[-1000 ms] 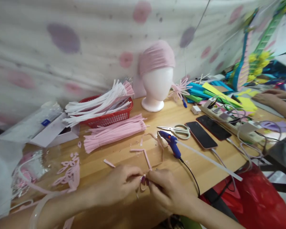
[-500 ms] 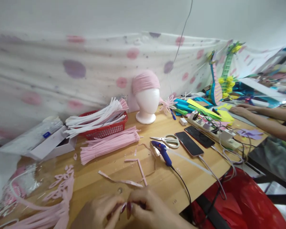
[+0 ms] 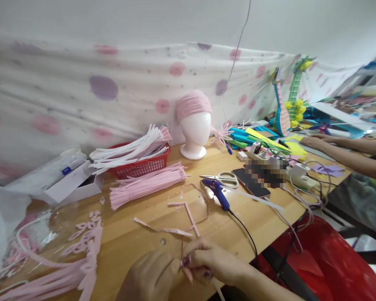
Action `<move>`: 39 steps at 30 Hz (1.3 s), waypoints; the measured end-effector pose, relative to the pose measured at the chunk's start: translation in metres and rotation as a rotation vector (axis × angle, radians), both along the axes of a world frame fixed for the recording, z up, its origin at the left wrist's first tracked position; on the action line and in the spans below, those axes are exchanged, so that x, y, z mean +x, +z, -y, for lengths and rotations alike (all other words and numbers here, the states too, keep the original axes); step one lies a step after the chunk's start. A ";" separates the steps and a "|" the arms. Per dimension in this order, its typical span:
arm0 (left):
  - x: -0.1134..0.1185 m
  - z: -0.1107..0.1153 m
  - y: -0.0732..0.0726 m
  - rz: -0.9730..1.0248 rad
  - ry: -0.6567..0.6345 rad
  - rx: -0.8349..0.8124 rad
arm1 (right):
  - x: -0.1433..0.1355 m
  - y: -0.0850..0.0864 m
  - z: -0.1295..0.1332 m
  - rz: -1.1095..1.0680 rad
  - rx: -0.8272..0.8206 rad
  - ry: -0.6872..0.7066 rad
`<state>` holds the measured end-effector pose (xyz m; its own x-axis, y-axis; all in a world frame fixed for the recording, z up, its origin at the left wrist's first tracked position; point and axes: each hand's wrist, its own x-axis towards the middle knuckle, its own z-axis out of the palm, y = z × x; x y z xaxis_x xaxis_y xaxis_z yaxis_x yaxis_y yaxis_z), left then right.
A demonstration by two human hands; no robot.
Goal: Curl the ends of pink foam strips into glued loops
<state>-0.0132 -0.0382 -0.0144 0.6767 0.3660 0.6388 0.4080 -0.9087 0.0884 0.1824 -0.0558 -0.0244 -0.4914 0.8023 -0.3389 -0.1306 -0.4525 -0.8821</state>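
At a wooden worktable (image 3: 119, 238), seen from a head-worn camera, two bare hands meet near the front edge: the left hand (image 3: 153, 271) curled and blurred, the right hand (image 3: 208, 261) against it, fingertips together; whether they pinch a small piece cannot be told. Just beyond them lies a bent pink strip (image 3: 191, 219), its longer leg running away and slightly leftward, its near end closest to the right hand. A narrow pale strip (image 3: 175, 230) lies ahead of the left hand, its right end close beside that leg. Rightward, a blue glue gun (image 3: 221, 196) aims its nozzle away and left, its dark cord (image 3: 245, 225) curving toward the right forearm, with scissors (image 3: 221, 179) just behind. Farther back, a pink bundle (image 3: 147, 186) fronts a red basket (image 3: 144, 167); a co-worker's hand (image 3: 313, 142) rests well apart at right.
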 end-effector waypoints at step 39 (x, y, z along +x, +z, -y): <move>0.000 -0.032 -0.013 0.265 -0.106 -0.522 | -0.006 -0.006 0.003 0.209 0.379 -0.176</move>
